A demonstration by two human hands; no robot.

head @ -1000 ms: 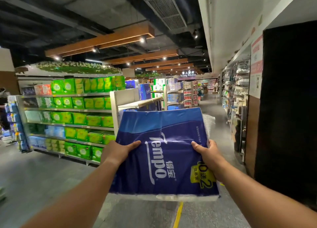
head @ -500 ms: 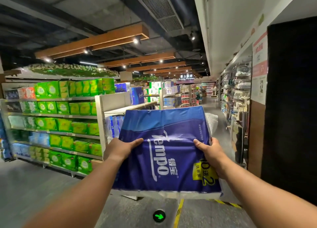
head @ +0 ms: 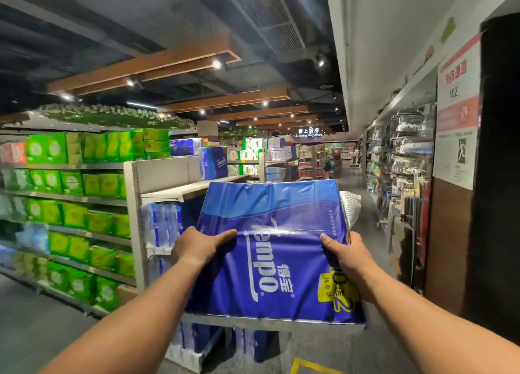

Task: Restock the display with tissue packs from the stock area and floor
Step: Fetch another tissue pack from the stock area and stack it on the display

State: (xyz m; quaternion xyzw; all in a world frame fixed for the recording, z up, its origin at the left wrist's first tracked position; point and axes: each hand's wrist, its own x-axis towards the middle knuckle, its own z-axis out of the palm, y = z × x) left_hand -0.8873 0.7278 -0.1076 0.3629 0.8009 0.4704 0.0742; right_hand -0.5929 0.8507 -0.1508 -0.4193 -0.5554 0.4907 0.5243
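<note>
A big blue tissue pack (head: 274, 249) is held out in front of the person, tilted so its printed face with the white "Tempo" lettering looks up at the camera. The left hand (head: 198, 247) grips the pack's left edge, fingers closed around the side and thumb lying flat across the top. The right hand (head: 347, 254) grips the right edge the same way, thumb on the face, just above a yellow label (head: 333, 290) at the pack's near right corner.

Just beyond the pack, to its left, stands a white shelf unit (head: 168, 173) seen end-on; more blue tissue packs (head: 163, 224) sit in it beside the held pack, and others show under the pack's near edge. Another blue pack (head: 213, 162) stands on top of that unit. Farther left of the pack, long shelves carry green packs (head: 84, 218). To the right of the pack an aisle runs away past racks of hanging goods (head: 405, 176), and a poster (head: 457, 111) hangs on the wall there. A yellow floor line (head: 315, 366) lies below the pack.
</note>
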